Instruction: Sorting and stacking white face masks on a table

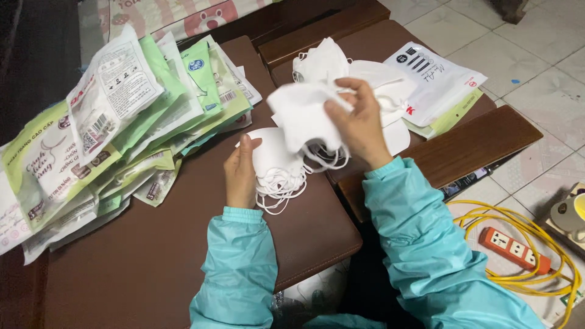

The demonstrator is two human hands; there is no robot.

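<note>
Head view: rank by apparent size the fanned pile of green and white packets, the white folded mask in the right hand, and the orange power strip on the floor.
1. Fanned pile of green and white packets, by far the largest.
2. White folded mask, held up by the right hand; being nearer the camera may enlarge it.
3. Orange power strip, the smallest.

A home room used for piecework: pale tiled floor [536,55] at upper right, a patterned cloth [183,15] along the top edge, a yellow extension cord [518,244] lower right, dark wooden tabletop [152,256].
</note>
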